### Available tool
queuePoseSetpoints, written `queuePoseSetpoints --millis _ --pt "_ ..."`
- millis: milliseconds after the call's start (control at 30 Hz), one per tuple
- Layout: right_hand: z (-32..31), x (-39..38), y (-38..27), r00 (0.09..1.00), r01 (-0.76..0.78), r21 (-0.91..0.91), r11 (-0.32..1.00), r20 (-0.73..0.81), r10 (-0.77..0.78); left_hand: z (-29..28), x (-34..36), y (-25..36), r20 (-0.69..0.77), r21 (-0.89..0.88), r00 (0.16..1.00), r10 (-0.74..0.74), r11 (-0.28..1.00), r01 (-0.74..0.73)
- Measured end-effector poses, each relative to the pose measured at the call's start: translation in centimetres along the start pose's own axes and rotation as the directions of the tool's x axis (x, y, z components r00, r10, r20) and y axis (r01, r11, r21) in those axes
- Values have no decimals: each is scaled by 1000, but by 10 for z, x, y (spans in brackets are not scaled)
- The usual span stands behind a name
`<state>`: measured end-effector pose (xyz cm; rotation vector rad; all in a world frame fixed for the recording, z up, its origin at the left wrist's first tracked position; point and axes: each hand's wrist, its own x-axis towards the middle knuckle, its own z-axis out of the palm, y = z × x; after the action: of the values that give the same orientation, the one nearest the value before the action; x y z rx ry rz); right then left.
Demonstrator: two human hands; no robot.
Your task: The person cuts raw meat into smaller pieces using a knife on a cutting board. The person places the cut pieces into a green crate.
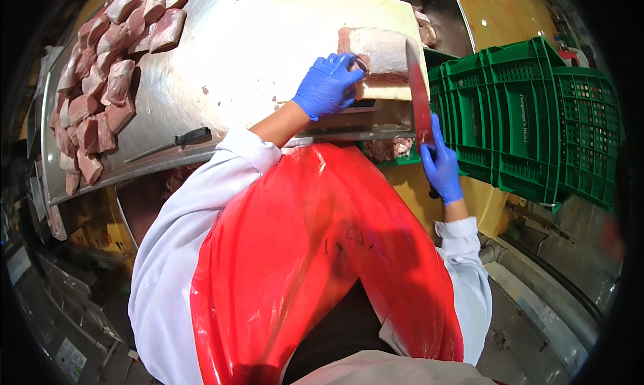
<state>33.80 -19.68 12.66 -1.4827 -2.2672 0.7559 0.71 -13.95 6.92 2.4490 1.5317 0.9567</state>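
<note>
A pale slab of raw meat (384, 52) with a fatty top lies on the white cutting board (305, 22). In its blue glove, my left hand (329, 86) grips the slab's near left corner, fingers curled over the edge. My right hand (440, 165), also gloved in blue, is closed round the handle of a long knife (419, 100). The blade points away from me along the slab's right end, its tip overlapping the meat. Whether the edge is cutting in cannot be made out. My right index finger stretches along the blade's base.
Cut meat pieces (107, 76) are heaped on the metal table (161, 110) at the left. A black-handled sharpening rod (191, 136) rests at its near edge. Green plastic crates (510, 116) stand at the right. More meat (389, 149) sits below the board.
</note>
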Motion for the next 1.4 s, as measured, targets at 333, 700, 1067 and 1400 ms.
queuePoseSetpoints --millis 333,700,1067,1400 --pt "67 173 -114 930 -43 -117 992 -367 -3 -40 -29 -73 77 -265 995 57 964 -35" --pt "103 55 -153 945 -283 -524 804 -10 326 -45 -17 -126 -36 -619 977 -212 772 144" --pt "49 49 -169 902 -383 56 922 -193 387 4 59 -76 300 -253 912 -280 898 359" --pt "91 231 -144 904 -421 -373 827 -248 348 -3 37 -105 183 -273 970 -161 940 207"
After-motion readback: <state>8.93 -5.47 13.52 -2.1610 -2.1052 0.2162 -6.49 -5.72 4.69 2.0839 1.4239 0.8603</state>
